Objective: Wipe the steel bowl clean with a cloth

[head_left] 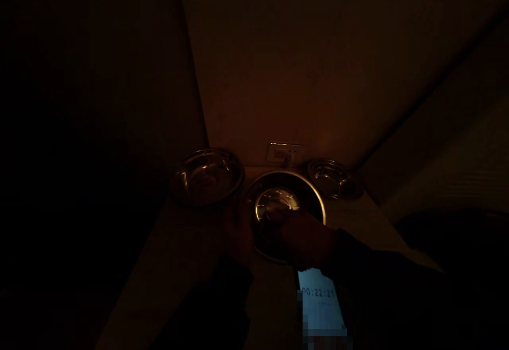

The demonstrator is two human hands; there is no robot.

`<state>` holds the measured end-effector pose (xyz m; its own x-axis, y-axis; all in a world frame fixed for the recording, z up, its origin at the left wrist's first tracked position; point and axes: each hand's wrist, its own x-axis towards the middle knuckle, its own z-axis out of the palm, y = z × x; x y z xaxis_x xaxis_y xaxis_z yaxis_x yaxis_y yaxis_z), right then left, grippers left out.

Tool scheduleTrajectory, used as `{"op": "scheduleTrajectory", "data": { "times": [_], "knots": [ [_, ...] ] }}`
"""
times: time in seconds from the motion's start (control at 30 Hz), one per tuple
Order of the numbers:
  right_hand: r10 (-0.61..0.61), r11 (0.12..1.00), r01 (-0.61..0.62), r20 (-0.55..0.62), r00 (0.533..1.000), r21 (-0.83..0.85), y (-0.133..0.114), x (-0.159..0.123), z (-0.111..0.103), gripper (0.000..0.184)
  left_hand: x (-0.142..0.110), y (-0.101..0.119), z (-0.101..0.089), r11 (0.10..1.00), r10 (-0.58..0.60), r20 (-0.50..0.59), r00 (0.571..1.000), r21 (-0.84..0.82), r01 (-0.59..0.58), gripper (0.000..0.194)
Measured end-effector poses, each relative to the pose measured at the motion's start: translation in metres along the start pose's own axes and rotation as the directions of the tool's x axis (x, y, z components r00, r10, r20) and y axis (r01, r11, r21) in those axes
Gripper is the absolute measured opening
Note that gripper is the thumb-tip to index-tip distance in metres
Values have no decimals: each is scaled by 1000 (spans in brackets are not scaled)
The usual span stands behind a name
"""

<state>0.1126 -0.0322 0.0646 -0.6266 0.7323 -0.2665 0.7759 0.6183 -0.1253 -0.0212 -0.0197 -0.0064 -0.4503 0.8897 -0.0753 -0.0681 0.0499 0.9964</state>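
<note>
In very dim light, a round metal bowl (pixel 321 201) stands in the middle of the table, its rim catching the light. My right hand (pixel 308 237) reaches over the near right rim into the bowl, and its fingers are lost in shadow. At the bowl's left side is my left hand (pixel 239 233), close to the rim; whether it touches is too dark to tell. What lies inside the bowl cannot be made out.
A wide metal dish (pixel 186 180) sits at the back left, and smaller metal dishes (pixel 338 183) at the back right. Behind the bowl, a wall socket (pixel 278 152) holds a plug. A lit phone (pixel 322 307) showing a timer lies in front on the wooden table (pixel 151 297).
</note>
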Motion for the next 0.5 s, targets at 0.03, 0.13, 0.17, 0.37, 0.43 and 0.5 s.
{"op": "scheduleTrajectory", "data": {
  "times": [0.03, 0.13, 0.17, 0.37, 0.43, 0.5],
  "knots": [
    [-1, 1000, 1, 8, 1000, -13, 1, -2, 0, 23, -1, 1, 0, 1000, -14, 9, 1000, -13, 14, 36],
    [-14, 999, 15, 8, 1000, -42, 3, -5, 1, 26, -1, 4, 1, 989, -77, 72, 994, -119, 85, 38],
    [-31, 998, 31, 8, 999, -54, 3, -5, 2, 27, 0, 4, 2, 981, -92, 101, 991, -160, 108, 40],
    [-45, 992, 45, 0, 999, -116, 1, -5, 7, 28, 0, 8, 2, 981, -115, 170, 979, -135, 139, 44],
    [-40, 995, 37, -33, 999, -94, 2, -3, 9, 26, -1, 10, 1, 974, -151, 174, 973, -139, 177, 46],
    [-25, 1000, 27, -97, 995, 14, 1, 2, 13, 24, -2, 9, 0, 966, -168, 190, 967, -165, 200, 47]
  ]
}}
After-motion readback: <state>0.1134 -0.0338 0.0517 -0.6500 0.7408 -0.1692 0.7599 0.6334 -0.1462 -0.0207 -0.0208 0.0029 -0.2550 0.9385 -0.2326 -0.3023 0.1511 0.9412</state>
